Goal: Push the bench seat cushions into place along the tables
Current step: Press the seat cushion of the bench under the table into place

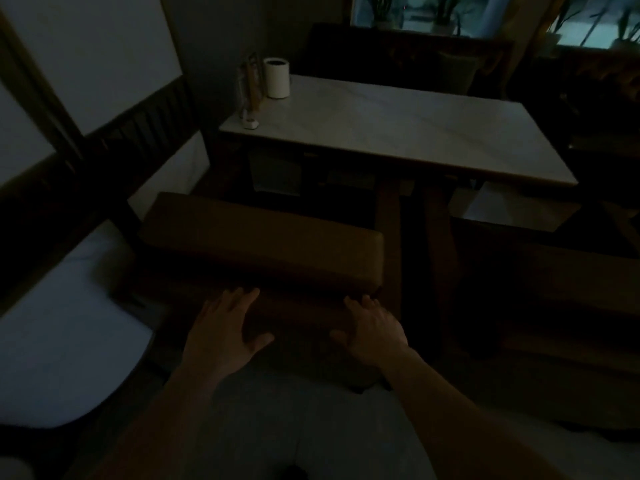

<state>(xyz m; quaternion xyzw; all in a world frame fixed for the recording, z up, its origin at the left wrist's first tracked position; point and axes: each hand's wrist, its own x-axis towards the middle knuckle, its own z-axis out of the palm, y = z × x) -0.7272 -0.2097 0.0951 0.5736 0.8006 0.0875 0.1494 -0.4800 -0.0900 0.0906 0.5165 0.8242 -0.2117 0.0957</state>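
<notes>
Pressing brown cushion (259,244), left hand (221,327), right hand (374,330), fingers spread flat, no legible writing.

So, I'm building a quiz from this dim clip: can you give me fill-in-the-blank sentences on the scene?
1. Both hands, left hand and right hand, are spread flat with fingers ____.
2. The brown cushion lies between the hands and the ____ table.
3. The white cylinder stands on the table's far ____ corner.

Missing words: open; white; left
</notes>
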